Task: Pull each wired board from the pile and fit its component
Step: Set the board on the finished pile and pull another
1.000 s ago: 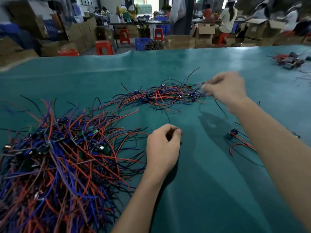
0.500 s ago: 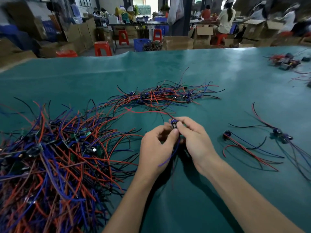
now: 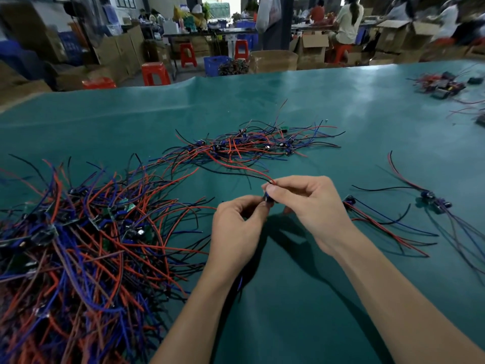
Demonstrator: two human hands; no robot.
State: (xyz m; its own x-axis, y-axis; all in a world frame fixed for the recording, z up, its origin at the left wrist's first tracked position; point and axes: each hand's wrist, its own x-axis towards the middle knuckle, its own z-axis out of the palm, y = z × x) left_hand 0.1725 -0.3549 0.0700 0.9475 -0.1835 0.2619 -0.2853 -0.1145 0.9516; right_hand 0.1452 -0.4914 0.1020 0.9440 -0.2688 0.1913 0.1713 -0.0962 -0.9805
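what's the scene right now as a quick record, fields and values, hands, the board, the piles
left hand: left hand pinches the wired board
right hand: right hand pinches the same board from above
board wires: red wire trails toward the far pile
big pile: big pile, left of the hands
far pile: far pile, beyond the hands
loose boards: loose boards, right of the hands
surface: green table

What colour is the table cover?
Teal green, plain with no pattern; the table cover shows clearly across the head view.
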